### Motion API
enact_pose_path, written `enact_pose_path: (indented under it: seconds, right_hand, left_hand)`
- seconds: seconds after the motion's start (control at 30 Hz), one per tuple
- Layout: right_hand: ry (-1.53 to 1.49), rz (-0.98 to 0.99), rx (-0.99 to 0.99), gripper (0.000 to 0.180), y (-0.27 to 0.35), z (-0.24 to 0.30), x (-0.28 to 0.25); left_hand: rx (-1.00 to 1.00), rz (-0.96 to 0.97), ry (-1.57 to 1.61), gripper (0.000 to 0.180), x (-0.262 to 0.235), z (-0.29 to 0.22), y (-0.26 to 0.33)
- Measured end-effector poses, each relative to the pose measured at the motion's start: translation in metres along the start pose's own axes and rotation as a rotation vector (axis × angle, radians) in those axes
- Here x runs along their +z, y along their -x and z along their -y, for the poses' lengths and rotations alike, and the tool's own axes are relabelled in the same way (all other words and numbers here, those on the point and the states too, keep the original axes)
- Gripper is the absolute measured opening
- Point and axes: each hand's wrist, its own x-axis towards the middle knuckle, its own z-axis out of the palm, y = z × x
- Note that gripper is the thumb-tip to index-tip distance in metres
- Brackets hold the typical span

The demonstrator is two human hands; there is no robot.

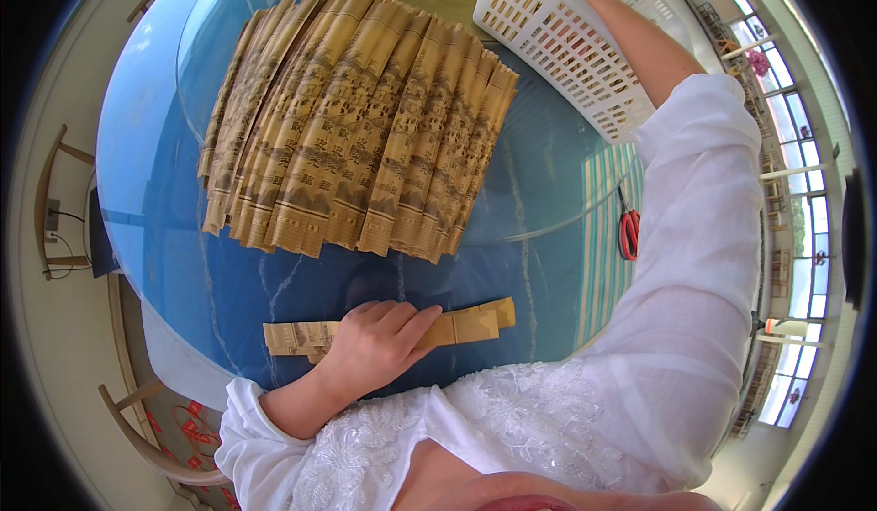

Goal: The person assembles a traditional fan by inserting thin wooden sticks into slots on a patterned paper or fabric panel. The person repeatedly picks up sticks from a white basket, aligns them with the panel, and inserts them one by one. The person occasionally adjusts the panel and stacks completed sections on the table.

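Observation:
My left hand is closed over a few flat, tan printed paper sleeves, pressing them against the blue table near my body. They overlap, and their ends stick out on both sides of the hand. My right forearm reaches over the wall of a white slotted plastic basket at the far right. The right hand is down inside it, and its fingers are hidden. Beyond my left hand lies a broad, overlapping stack of similar tan sleeves with dark landscape prints and characters.
Red-handled scissors lie on a striped cloth at the right, beside my sleeve. The round blue table has a glass-like turntable edge. Wooden chairs stand at the left, and windows line the right.

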Motion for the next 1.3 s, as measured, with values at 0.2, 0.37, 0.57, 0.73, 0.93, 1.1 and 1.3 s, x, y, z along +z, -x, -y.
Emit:
enact_pose_path:
  seconds: [0.2,0.37,0.57,0.73,0.93,1.1,1.3]
  right_hand:
    - [0.027,-0.032,0.003,0.037,-0.002,0.002,-0.002]
    - [0.041,-0.066,0.026,0.037,-0.004,-0.003,0.000]
    - [0.051,-0.096,0.034,0.037,-0.010,-0.004,-0.001]
    - [0.071,-0.127,0.027,0.037,-0.014,-0.006,-0.004]
    - [0.098,-0.165,0.001,0.036,-0.025,-0.003,-0.012]
    - [0.111,-0.207,-0.016,0.036,-0.034,-0.007,-0.019]
    - [0.061,-0.283,-0.026,0.034,-0.032,-0.017,-0.023]
  left_hand:
    - [0.012,-0.019,0.012,0.049,-0.001,0.001,0.004]
    - [0.036,-0.022,0.029,0.050,-0.005,0.001,0.006]
    - [0.052,-0.020,0.030,0.050,-0.006,0.001,0.008]
    - [0.048,-0.002,0.026,0.050,-0.007,0.002,0.007]
    - [0.039,0.001,0.009,0.050,-0.004,0.004,0.008]
    - [0.039,0.004,0.006,0.049,-0.003,0.004,0.007]
    - [0.039,-0.020,0.005,0.047,0.003,0.006,0.007]
